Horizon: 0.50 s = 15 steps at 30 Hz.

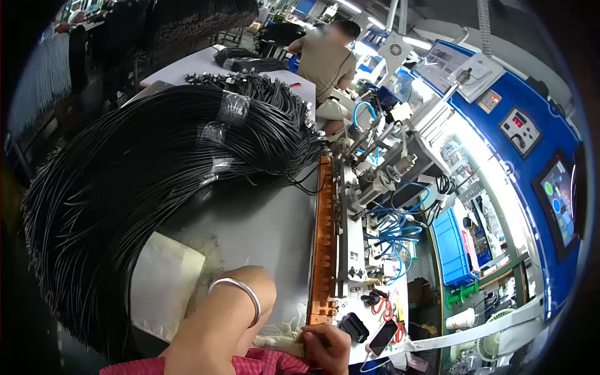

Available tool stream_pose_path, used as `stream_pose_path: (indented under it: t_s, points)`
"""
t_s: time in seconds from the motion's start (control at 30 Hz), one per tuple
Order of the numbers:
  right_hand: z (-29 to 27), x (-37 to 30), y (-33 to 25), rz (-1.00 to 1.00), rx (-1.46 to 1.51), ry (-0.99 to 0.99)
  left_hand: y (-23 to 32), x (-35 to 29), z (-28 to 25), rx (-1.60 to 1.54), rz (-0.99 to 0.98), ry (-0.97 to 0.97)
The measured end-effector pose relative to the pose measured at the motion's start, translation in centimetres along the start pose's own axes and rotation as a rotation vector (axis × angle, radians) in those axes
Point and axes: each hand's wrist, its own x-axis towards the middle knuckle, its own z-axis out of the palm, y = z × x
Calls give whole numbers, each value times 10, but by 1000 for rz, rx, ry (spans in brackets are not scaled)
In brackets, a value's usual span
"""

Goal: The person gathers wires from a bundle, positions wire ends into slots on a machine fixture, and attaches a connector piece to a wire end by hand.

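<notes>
You are pinching your right hand (326,347) shut, probably on a thin strip, at the near end of the long orange slotted rail (323,237). Your left hand is hiding behind your braceleted forearm (231,312), so its grip is unclear. The huge bundle of black cables (144,187) left of the rail is lying mostly unfed.

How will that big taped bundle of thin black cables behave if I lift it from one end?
The big bundle of thin black cables would probably flop and sag, since it already drapes off the grey table. It looks heavy, being so thick. The clear tape bands should keep most strands together.

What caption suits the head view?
Hand at the near end of an orange slotted rail, beside a big bundle of black cables.
</notes>
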Motion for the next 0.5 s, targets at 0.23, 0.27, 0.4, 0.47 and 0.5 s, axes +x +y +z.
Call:
stream_pose_path:
  t_s: [0.23,0.27,0.4,0.47,0.5]
  points:
    - [7,5,0,-88,-179,92,12,-10,-8,12,16,34]
    - [6,5,0,-86,-181,94,11,-10,-9,5,16,36]
    - [7,6,0,-100,-206,107,10,-9,-9,-34,15,41]
    - [6,7,1,-136,-222,118,9,-7,-6,-73,14,36]
    - [6,6,1,-154,-229,123,9,-6,-6,-76,18,34]
